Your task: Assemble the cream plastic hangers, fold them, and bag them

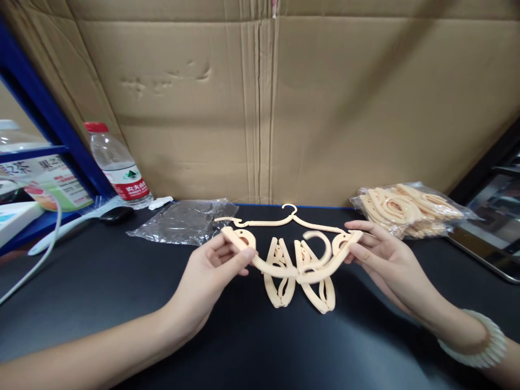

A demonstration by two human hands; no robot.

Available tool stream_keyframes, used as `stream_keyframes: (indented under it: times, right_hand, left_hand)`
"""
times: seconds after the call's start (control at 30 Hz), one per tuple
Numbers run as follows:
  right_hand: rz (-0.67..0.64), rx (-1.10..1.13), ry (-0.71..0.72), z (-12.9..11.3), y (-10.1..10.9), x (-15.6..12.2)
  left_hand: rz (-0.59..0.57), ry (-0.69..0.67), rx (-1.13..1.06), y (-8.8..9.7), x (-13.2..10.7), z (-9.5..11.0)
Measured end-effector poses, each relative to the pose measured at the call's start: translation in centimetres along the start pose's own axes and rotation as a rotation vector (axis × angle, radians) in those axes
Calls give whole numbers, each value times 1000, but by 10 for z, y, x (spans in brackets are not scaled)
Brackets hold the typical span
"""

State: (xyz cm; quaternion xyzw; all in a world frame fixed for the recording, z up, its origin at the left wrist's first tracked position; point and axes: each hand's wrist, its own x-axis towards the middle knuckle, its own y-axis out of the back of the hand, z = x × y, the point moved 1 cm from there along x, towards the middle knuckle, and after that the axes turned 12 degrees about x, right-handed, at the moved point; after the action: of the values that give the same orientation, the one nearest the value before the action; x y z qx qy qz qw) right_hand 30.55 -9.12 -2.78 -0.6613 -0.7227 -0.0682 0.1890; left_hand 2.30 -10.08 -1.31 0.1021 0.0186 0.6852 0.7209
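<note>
Hanger point(298, 275), ends in left hand point(215, 271), right hand point(388, 265)

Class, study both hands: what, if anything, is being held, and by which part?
A cream hanger: the left hand pinches the outer end of one arm, the right hand the outer end of the other.

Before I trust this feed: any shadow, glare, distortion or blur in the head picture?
Head view: a soft shadow slants across the cardboard, upper right; head view: glints on the flat clear bag, sheen on the black table, lower right; head view: blue frame leans at the left edge, apparently wide-angle stretch; head view: held hanger slightly soft, outline readable.
</note>
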Motion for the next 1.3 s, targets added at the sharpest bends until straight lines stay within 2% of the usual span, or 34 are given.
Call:
stream_keyframes:
  times: [0.07,0.13,0.23,0.33,0.43,0.73,1.0,1.2,1.3]
  right_hand:
    - [27,93,-26,-1,-9,-5]
    - [-20,93,-40,-4,-17,-12]
    - [-248,-48,-65,-11,-28,-25]
    - [-536,-246,-20,-19,-35,-34]
    - [-692,-384,35,-25,-37,-39]
    - [-700,-445,18,-26,-36,-39]
    - [-692,-513,76,-29,-35,-46]
    - [-681,-525,79,-30,-41,-46]
    - [-718,-507,48,-33,-44,-46]
  left_hand:
    - [-90,36,4,-6,-7,1]
    - [-186,65,6,-13,-14,1]
    - [-295,92,5,-20,-21,0]
    - [-334,95,-18,-24,-24,-1]
    - [-344,78,-47,-25,-25,-2]
    - [-363,-17,-14,-24,-28,4]
    - [-410,-67,39,-24,-29,8]
    - [-422,-149,142,-21,-28,15]
    - [-442,-129,111,-23,-27,12]
